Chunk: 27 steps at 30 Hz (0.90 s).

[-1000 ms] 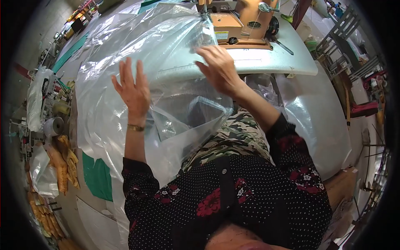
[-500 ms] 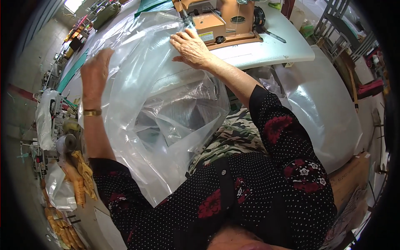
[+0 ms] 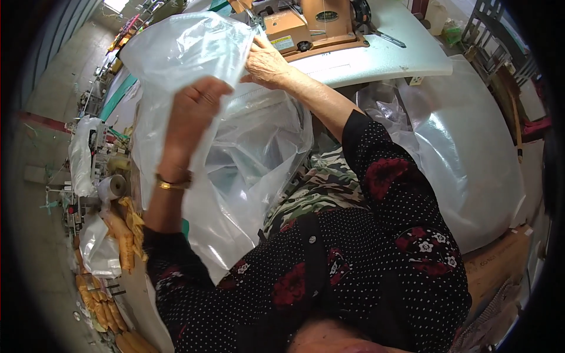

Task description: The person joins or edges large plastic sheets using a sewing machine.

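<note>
A large clear plastic sheet (image 3: pixel 182 50) hangs over the front of the sewing table and spreads down over my lap. My left hand (image 3: pixel 197 112), a little blurred, has curled fingers at the sheet's edge, and the film seems pinched in them. Close to the sewing machine (image 3: pixel 323 23), my right hand (image 3: pixel 268 66) grips the same edge between thumb and fingers. The upper part of the sheet billows up left of that hand and hides some of the tabletop. The needle area is partly covered by the film.
On the white tabletop (image 3: pixel 412 56), right of the machine, lies a pair of scissors or snips (image 3: pixel 388 38). More plastic film (image 3: pixel 465 159) drapes at the right above a cardboard box (image 3: pixel 497 250). Rolls and yellow bundles (image 3: pixel 120 235) stand at the left.
My left hand has moved right, toward my right hand, and the sheet's upper part has lifted and folded over. My right hand stays near the machine. The view has shifted slightly.
</note>
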### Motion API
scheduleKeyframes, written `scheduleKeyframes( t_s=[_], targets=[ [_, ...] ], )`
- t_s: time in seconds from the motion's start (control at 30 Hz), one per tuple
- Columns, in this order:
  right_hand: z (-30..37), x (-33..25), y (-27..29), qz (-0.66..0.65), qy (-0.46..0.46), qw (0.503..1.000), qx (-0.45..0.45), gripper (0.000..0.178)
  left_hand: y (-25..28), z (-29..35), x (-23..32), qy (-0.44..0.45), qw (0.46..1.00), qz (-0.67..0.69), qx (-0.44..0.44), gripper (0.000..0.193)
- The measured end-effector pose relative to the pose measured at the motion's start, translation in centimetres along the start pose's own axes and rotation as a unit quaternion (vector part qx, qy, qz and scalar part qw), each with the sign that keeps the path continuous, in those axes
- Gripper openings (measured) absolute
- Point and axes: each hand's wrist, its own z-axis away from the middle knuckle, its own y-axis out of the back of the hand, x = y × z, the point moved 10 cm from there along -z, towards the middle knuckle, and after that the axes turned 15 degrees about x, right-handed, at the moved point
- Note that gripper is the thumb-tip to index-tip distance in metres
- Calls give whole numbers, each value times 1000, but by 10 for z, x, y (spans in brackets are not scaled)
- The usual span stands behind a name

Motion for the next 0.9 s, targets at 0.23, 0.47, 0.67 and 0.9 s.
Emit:
scheduleKeyframes(
  t_s=[0.23, 0.47, 0.67, 0.9],
  targets=[
    [98, -15, 80, -29, -146, 986, 70, 61, -81, 74, -135, 108, 940, 317, 59, 9],
    [200, -7, 69, -193, -464, 864, -1, 18, -95, 74, -147, 67, 957, 259, 111, 11],
    [123, -61, 108, -189, -270, 944, -11, 19, -85, 75, -140, 74, 959, 262, 80, 11],
    [109, -107, 102, -249, -196, 943, -106, 22, -60, 64, -132, -1, 978, 168, 123, 11]
  ],
)
